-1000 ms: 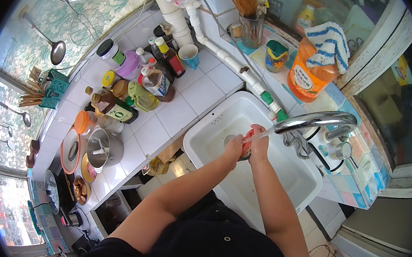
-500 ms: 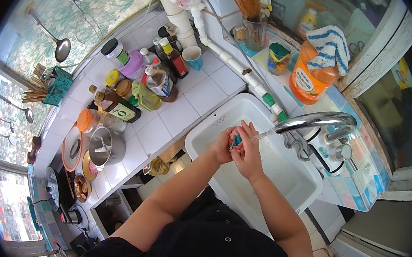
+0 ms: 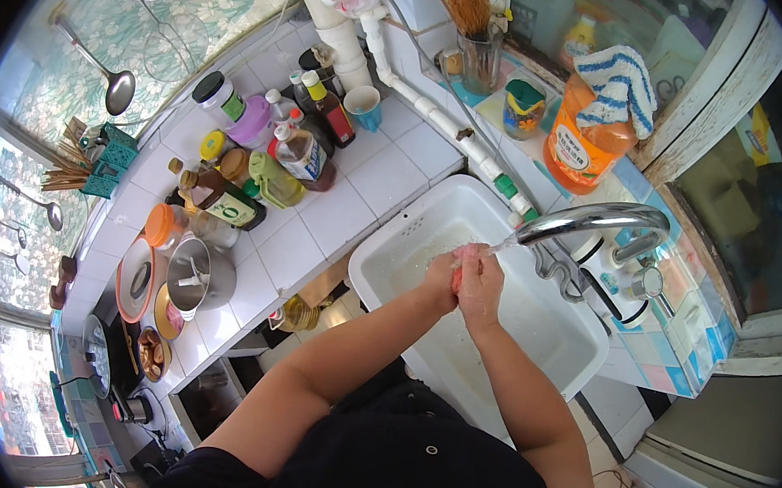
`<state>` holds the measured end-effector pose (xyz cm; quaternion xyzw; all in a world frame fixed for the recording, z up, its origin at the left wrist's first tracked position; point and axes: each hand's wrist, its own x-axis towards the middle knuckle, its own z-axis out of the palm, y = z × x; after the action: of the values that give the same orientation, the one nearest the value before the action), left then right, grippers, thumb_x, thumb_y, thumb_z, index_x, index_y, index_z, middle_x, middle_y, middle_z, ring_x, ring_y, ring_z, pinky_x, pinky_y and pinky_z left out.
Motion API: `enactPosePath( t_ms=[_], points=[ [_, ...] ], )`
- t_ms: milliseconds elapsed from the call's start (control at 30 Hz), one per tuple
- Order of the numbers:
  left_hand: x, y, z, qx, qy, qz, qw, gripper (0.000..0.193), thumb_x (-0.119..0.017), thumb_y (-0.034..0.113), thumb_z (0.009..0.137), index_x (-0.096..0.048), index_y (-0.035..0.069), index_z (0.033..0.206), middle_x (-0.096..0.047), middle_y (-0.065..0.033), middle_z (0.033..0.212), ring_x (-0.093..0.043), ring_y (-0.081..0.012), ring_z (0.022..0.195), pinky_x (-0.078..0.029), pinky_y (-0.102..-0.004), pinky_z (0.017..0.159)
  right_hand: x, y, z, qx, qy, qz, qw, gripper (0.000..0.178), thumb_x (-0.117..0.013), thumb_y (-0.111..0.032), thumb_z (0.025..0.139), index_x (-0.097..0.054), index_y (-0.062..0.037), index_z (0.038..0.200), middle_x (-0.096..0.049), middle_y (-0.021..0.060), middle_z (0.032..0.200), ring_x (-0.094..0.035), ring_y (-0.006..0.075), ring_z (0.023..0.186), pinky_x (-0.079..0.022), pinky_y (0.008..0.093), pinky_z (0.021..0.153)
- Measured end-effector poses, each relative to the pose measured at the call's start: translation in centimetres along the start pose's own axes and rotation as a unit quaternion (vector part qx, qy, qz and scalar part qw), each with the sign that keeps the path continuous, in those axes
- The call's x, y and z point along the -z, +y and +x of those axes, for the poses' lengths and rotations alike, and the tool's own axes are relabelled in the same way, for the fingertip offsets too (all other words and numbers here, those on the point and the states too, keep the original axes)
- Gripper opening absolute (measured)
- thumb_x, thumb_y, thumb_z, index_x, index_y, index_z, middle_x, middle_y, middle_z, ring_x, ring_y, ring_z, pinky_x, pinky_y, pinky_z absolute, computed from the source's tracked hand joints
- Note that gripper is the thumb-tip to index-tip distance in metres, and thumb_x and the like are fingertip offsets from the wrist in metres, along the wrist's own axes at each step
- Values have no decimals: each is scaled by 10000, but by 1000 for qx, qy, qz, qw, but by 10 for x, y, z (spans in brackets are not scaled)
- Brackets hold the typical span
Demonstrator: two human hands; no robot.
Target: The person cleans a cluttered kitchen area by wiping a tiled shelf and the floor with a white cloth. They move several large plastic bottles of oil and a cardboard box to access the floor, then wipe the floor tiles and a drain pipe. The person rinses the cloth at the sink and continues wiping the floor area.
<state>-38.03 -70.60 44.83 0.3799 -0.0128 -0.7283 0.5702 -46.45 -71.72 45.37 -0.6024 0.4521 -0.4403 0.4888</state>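
Note:
Over the white sink (image 3: 562,340), my left hand (image 3: 441,276) and my right hand (image 3: 481,283) are pressed together. Between them they squeeze a small soft reddish wad (image 3: 458,275), possibly a cloth or scrubber; most of it is hidden by my fingers. Water runs from the curved chrome faucet (image 3: 592,213) onto my right hand's fingers. Both hands are closed and wet, just below the spout's mouth.
Left of the sink, a tiled counter (image 3: 344,192) carries several bottles and jars, a blue cup (image 3: 364,108) and a metal pot (image 3: 202,275). An orange detergent jug (image 3: 581,149) with a striped cloth (image 3: 618,85) stands behind the faucet. A white pipe (image 3: 437,107) runs along the wall.
My hands have closed tighter around the wad, hiding the blue-green part that showed before. They have turned and now sit slightly lower. The view has shifted a little.

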Motion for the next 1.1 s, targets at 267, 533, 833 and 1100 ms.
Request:
enactPosePath(
  t_ms=[267, 533, 833, 1100],
  points=[
    [19, -24, 0, -73, 157, 503, 846, 394, -311, 346, 937, -529, 36, 1046, -607, -97, 891, -578, -189, 746, -487, -362, 599, 6, 1, 14, -255, 83, 301, 915, 238, -443, -204, 928, -534, -19, 809, -518, 14, 711, -496, 109, 655, -414, 277, 602],
    [6, 20, -29, 140, -92, 56, 984, 609, -220, 620, 910, -513, 138, 1140, -559, -53, 1102, -573, -201, 974, -469, -390, 893, 18, -9, -3, 104, -41, -47, 993, 313, -610, -164, 828, -551, -27, 1103, -468, 144, 1155, -483, 264, 1066, -404, 367, 896],
    [17, 2, 5, -25, -99, 103, 990, 227, -400, 257, 921, -559, 99, 959, -609, -39, 947, -585, -203, 844, -497, -323, 736, 9, -31, -15, 220, -72, -161, 959, 264, -645, -213, 791, -646, -71, 1013, -510, 124, 1233, -504, 306, 1065, -387, 374, 941],
    [1, -17, -4, -63, 66, -47, 995, 200, -474, 148, 833, -567, 48, 978, -604, -107, 906, -574, -220, 812, -480, -312, 710, -5, -13, -12, 40, 45, -80, 995, 207, -494, -149, 897, -618, -17, 798, -606, 104, 778, -561, 233, 748, -455, 345, 687]
  ],
)
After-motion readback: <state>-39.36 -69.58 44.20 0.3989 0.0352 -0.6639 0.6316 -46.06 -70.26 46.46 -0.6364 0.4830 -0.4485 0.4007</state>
